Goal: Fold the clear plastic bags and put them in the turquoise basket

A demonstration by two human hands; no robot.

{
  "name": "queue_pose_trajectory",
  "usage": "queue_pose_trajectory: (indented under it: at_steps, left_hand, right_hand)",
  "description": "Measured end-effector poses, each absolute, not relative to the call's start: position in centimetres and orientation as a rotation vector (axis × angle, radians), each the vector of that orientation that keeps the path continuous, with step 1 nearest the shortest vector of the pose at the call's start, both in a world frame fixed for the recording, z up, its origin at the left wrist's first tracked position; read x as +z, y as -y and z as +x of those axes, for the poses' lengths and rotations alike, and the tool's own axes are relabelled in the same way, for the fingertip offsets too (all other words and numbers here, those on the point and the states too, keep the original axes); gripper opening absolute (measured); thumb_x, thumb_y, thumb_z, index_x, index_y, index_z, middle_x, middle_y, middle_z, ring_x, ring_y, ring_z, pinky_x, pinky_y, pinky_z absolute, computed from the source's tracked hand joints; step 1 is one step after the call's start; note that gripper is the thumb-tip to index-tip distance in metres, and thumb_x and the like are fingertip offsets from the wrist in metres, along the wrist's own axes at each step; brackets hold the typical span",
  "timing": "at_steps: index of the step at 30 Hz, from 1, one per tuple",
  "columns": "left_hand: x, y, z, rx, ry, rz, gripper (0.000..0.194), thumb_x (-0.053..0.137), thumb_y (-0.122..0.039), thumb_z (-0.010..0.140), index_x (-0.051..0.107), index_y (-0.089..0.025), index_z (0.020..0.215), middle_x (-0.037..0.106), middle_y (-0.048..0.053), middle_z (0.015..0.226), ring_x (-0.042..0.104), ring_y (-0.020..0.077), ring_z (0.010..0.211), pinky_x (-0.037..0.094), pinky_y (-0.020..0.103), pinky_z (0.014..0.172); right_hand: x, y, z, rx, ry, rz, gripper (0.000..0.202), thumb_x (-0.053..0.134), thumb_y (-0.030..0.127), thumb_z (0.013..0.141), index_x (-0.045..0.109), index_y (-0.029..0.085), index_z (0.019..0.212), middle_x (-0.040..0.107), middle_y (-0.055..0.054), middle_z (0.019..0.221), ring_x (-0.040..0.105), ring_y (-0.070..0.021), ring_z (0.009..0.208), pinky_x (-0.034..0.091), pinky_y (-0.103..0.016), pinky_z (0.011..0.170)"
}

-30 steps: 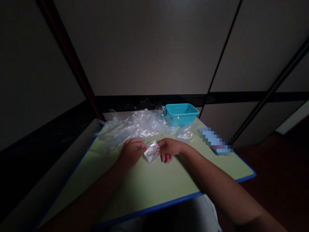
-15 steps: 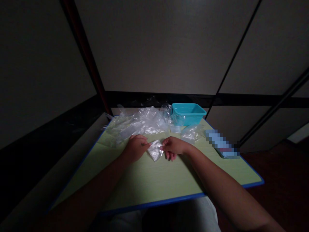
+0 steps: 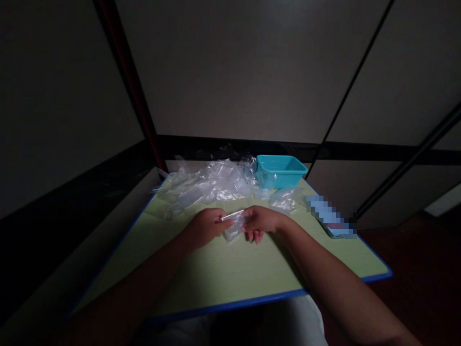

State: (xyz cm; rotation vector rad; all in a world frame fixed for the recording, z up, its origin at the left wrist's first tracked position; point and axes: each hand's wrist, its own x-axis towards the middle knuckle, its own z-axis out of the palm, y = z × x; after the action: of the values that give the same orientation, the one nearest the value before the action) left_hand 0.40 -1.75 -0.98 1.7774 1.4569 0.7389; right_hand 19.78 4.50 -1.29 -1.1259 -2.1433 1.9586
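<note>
A small clear plastic packet [image 3: 233, 229] lies between my hands, over the middle of the light green table [image 3: 230, 276]. My left hand [image 3: 209, 225] pinches its left side, thumb on top. On the right side, my right hand [image 3: 260, 222] grips the packet between thumb and forefinger, its other fingers curled below. The packet's upper edge looks straight and folded. Behind my hands spreads a heap of crumpled clear plastic bags [image 3: 223, 180].
A turquoise basket [image 3: 283, 179] stands at the back right of the table. More clear plastic [image 3: 286, 199] lies in front of it. A blurred light blue object [image 3: 329, 216] rests by the right edge. Behind the table rises a panelled wall.
The packet's top has gone from a loose point to a straight, folded-looking edge. My left hand has shifted slightly nearer, its thumb now over the packet. My right hand has barely moved.
</note>
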Motion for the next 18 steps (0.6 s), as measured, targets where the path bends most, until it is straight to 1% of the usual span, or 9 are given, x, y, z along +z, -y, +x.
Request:
queue_pose_trajectory:
  at_steps: [5, 10, 13, 16, 18]
  left_hand:
    - [-0.70, 2.24, 0.70, 0.639, -1.373, 1.718, 0.020, 0.051, -0.038, 0.071, 0.049, -0.018, 0.066, 0.051, -0.005, 0.049, 0.049, 0.0094, 0.042, 0.035, 0.019, 0.041]
    - [-0.86, 2.45, 0.61, 0.569, -1.316, 1.763, 0.023, 0.049, -0.039, 0.073, 0.053, -0.017, 0.069, 0.055, -0.003, 0.055, 0.051, 0.0099, 0.047, 0.036, 0.019, 0.044]
    - [-0.74, 2.51, 0.58, 0.519, -1.288, 1.819, 0.025, 0.051, -0.039, 0.072, 0.056, -0.015, 0.065, 0.054, -0.003, 0.054, 0.049, 0.0096, 0.048, 0.033, 0.019, 0.044]
    - [-0.44, 2.39, 0.57, 0.502, -1.350, 1.780, 0.032, 0.048, -0.045, 0.073, 0.055, -0.016, 0.062, 0.051, -0.003, 0.048, 0.046, 0.0100, 0.043, 0.031, 0.020, 0.041]
    - [-0.36, 2.10, 0.47, 0.565, -1.446, 1.746, 0.039, 0.044, -0.052, 0.076, 0.051, -0.017, 0.059, 0.047, -0.005, 0.042, 0.044, 0.0100, 0.038, 0.031, 0.021, 0.039]
  right_hand:
    - [-1.05, -4.42, 19.97, 1.967, 2.077, -1.122, 0.013, 0.063, 0.016, 0.067, 0.052, 0.013, 0.075, 0.061, 0.002, 0.048, 0.059, -0.0110, 0.040, 0.048, -0.018, 0.039]
    - [-1.14, -4.44, 20.06, 2.001, 2.060, -1.125, 0.012, 0.065, 0.013, 0.062, 0.056, 0.012, 0.068, 0.062, 0.001, 0.049, 0.060, -0.0117, 0.043, 0.050, -0.019, 0.042]
    - [-1.00, -4.27, 19.92, 1.977, 2.070, -1.163, 0.009, 0.064, 0.011, 0.062, 0.056, 0.012, 0.066, 0.061, 0.002, 0.047, 0.059, -0.0108, 0.042, 0.048, -0.017, 0.042]
    - [-0.75, -4.08, 19.72, 1.925, 2.108, -1.198, 0.006, 0.062, 0.011, 0.065, 0.056, 0.012, 0.066, 0.060, 0.002, 0.046, 0.058, -0.0099, 0.041, 0.047, -0.016, 0.040]
    - [-0.61, -4.01, 19.58, 1.897, 2.136, -1.220, 0.005, 0.061, 0.012, 0.067, 0.056, 0.012, 0.067, 0.059, 0.003, 0.045, 0.057, -0.0095, 0.039, 0.047, -0.016, 0.040]
